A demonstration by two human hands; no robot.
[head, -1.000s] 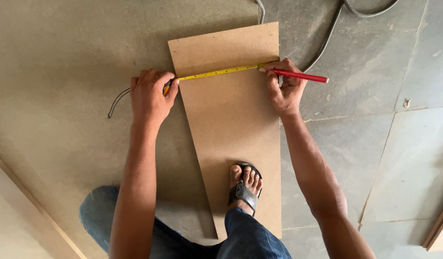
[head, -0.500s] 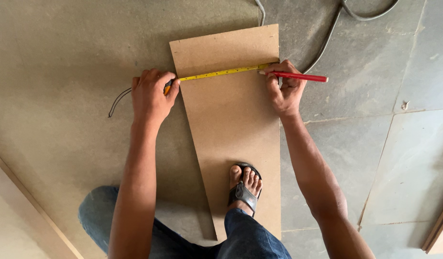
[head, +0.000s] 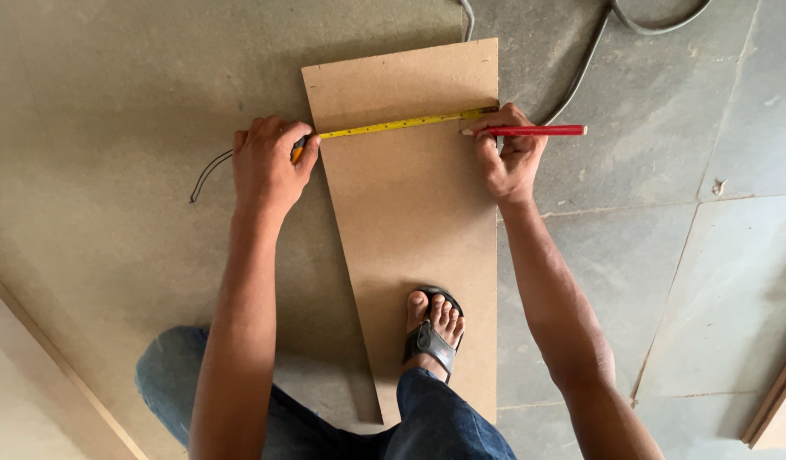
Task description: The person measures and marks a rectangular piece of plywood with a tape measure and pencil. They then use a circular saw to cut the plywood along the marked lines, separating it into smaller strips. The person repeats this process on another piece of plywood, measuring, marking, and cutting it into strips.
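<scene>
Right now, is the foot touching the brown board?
Touching. The head view shows the sandalled foot standing on the board, pressing its lower part to the floor.

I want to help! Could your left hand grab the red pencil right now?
Probably not: the left hand is holding the tape measure at the board's left edge, and the right hand grips the red pencil.

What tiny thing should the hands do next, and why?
Probably press the red pencil tip down for a small mark. The yellow tape measure lies stretched across the tapered brown board, left hand pinning its case, right hand poising the tip beside it.
</scene>
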